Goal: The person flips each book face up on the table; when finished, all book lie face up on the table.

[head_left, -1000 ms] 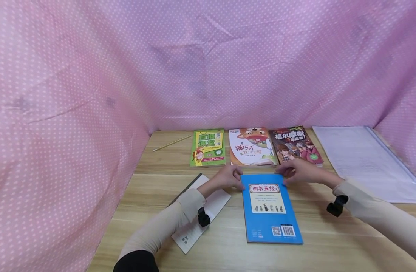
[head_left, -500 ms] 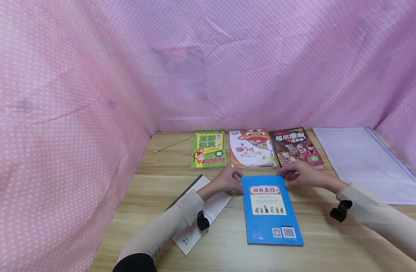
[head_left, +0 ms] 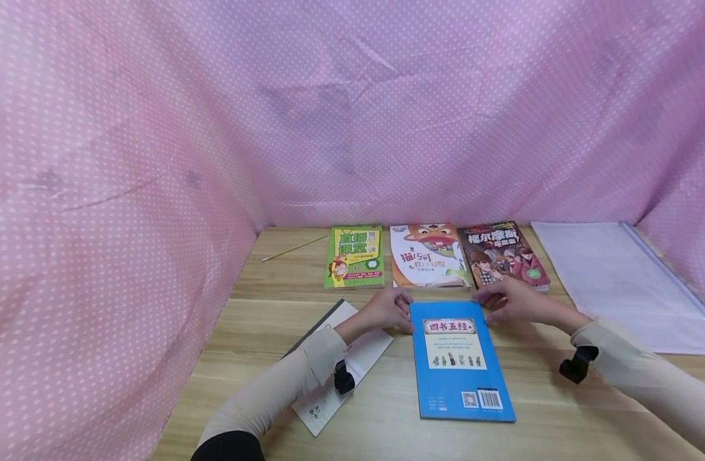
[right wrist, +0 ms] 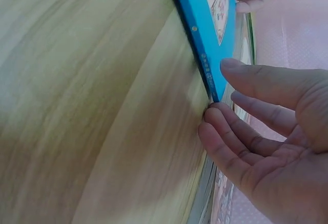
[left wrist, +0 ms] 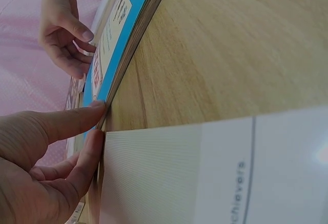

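A blue-covered book (head_left: 453,378) lies on the wooden table, printed with a cream panel and a barcode. At its far left corner my left hand (head_left: 387,310) pinches the edge; in the left wrist view the thumb (left wrist: 77,121) is on the cover's edge with a finger just below. My right hand (head_left: 516,299) is at the far right corner, fingers loosely bent. In the right wrist view, its fingertips (right wrist: 212,114) are right at the corner by the spine, and the thumb (right wrist: 256,80) stands apart from them. A white notepad (head_left: 364,349) lies slanted under my left forearm.
Along the back lie a green book (head_left: 355,256), a white picture book (head_left: 427,256) and a dark comic-style book (head_left: 504,256). A pencil (head_left: 294,248) is at back left, a translucent plastic folder (head_left: 617,282) at right. Pink dotted cloth (head_left: 352,128) hangs behind.
The whole scene shifts slightly down in the head view. My right hand's thumb has eased a little away from the blue book's edge; the left hand keeps its place at the corner.
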